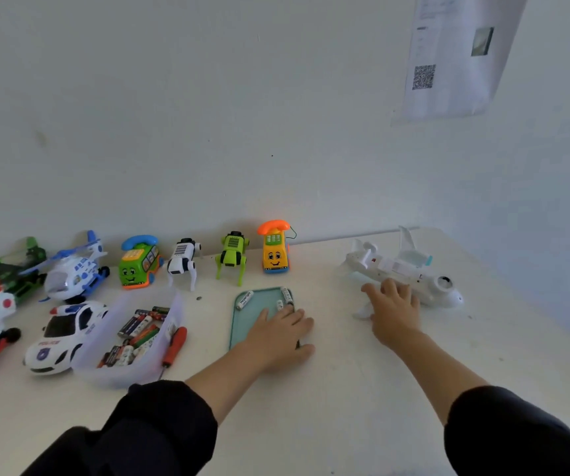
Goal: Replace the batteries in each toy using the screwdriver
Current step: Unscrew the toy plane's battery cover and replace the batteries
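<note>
There is only one view, from a wide-angle camera on the person's head. It looks forward and down over the white table (362,400) toward the wall (208,115) behind it. Both forearms enter from the bottom edge, so the camera is close to the near side of the table. Straight lines bend near the picture edges.
</note>
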`<state>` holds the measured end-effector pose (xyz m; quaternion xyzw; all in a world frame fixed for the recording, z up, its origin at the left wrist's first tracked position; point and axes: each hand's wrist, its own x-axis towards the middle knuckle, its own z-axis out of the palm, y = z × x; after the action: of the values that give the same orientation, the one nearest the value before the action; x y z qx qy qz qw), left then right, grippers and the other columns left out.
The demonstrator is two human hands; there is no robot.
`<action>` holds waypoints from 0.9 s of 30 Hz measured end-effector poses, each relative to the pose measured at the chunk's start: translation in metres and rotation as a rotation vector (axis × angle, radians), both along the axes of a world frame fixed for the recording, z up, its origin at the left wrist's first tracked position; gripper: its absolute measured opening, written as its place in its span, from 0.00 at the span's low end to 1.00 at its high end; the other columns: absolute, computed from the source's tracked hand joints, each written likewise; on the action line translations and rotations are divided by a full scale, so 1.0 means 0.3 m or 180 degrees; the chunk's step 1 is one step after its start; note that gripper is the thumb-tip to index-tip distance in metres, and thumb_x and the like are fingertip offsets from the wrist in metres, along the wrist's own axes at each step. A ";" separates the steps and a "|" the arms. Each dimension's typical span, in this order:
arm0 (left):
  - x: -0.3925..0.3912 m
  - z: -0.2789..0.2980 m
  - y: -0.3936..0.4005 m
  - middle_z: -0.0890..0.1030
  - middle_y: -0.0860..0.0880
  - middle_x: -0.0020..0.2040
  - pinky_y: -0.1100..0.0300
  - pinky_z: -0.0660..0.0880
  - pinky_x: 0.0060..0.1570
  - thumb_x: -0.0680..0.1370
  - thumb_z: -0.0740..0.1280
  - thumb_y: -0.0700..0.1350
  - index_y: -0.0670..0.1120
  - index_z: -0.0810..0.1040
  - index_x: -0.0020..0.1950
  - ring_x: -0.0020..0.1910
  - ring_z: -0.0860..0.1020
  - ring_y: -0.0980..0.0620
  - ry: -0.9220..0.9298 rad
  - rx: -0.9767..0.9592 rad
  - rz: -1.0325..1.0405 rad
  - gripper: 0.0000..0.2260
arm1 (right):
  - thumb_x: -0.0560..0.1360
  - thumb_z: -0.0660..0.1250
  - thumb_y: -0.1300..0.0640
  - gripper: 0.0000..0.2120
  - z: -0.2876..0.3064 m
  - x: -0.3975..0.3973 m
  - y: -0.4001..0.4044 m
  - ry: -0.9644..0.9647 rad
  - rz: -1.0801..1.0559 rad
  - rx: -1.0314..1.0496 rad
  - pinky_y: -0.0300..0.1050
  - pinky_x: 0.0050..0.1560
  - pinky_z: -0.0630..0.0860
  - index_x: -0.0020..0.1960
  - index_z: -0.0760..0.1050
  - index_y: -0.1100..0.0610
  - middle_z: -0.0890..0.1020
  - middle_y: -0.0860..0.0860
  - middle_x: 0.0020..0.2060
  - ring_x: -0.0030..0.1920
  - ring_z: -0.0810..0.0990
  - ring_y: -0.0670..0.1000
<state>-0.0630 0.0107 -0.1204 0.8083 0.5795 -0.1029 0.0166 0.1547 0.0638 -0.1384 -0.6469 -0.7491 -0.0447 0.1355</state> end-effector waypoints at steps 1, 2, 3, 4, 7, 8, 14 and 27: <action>-0.021 0.001 -0.004 0.52 0.51 0.78 0.41 0.48 0.72 0.81 0.51 0.57 0.51 0.54 0.76 0.77 0.48 0.51 0.0006 0.0019 0.0035 0.25 | 0.75 0.63 0.56 0.24 -0.001 -0.012 0.003 0.0032 0.0006 0.0029 0.52 0.69 0.58 0.69 0.61 0.46 0.64 0.51 0.65 0.66 0.60 0.57; -0.042 0.000 -0.008 0.52 0.51 0.78 0.41 0.48 0.72 0.81 0.51 0.57 0.52 0.54 0.76 0.77 0.48 0.51 0.0003 0.0032 0.0064 0.24 | 0.76 0.62 0.55 0.22 0.001 -0.024 0.005 0.0043 0.0059 0.0012 0.50 0.68 0.58 0.68 0.63 0.47 0.64 0.51 0.64 0.66 0.60 0.57; -0.065 -0.002 -0.014 0.52 0.51 0.78 0.41 0.48 0.72 0.81 0.51 0.57 0.52 0.54 0.76 0.77 0.48 0.51 0.0002 0.0037 0.0098 0.24 | 0.76 0.62 0.54 0.20 0.002 -0.039 0.003 0.0055 0.0136 -0.0052 0.49 0.67 0.58 0.67 0.66 0.47 0.65 0.51 0.63 0.65 0.60 0.57; -0.084 -0.003 -0.015 0.52 0.52 0.78 0.42 0.47 0.72 0.82 0.51 0.57 0.52 0.54 0.76 0.77 0.48 0.51 0.0012 0.0051 0.0119 0.24 | 0.76 0.61 0.54 0.18 0.003 -0.052 0.001 0.0112 0.0209 -0.0120 0.49 0.67 0.58 0.65 0.68 0.48 0.65 0.51 0.62 0.64 0.61 0.56; -0.137 -0.006 -0.016 0.52 0.53 0.78 0.42 0.47 0.72 0.82 0.51 0.57 0.54 0.55 0.76 0.77 0.47 0.52 0.0100 0.0083 0.0147 0.23 | 0.74 0.62 0.51 0.15 0.008 -0.094 -0.034 0.0295 0.0311 -0.0138 0.47 0.64 0.59 0.61 0.72 0.48 0.67 0.50 0.59 0.61 0.62 0.55; -0.154 -0.003 -0.019 0.53 0.53 0.78 0.43 0.46 0.73 0.81 0.50 0.58 0.54 0.56 0.76 0.77 0.48 0.52 0.0058 0.0062 0.0131 0.24 | 0.74 0.62 0.50 0.14 0.005 -0.110 -0.046 0.0302 0.0335 -0.0098 0.47 0.63 0.60 0.60 0.73 0.49 0.68 0.50 0.58 0.60 0.63 0.55; -0.263 0.077 -0.016 0.72 0.49 0.68 0.52 0.67 0.61 0.79 0.51 0.58 0.52 0.67 0.71 0.66 0.69 0.49 -0.0689 0.0821 0.0614 0.23 | 0.56 0.78 0.60 0.10 -0.021 -0.232 -0.136 0.0634 0.0468 0.0544 0.49 0.37 0.70 0.29 0.77 0.54 0.74 0.51 0.32 0.36 0.74 0.58; -0.352 0.121 -0.031 0.73 0.45 0.64 0.55 0.69 0.60 0.78 0.56 0.37 0.42 0.72 0.65 0.64 0.72 0.46 0.0912 -0.0046 0.1950 0.16 | 0.58 0.78 0.56 0.13 -0.080 -0.272 -0.151 0.1027 0.0002 0.0554 0.57 0.48 0.72 0.36 0.75 0.58 0.79 0.55 0.39 0.42 0.76 0.61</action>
<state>-0.1687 0.0015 -0.0841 0.5737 0.7912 -0.2098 -0.0291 0.0730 0.0186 -0.1624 -0.6313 -0.7111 -0.0051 0.3093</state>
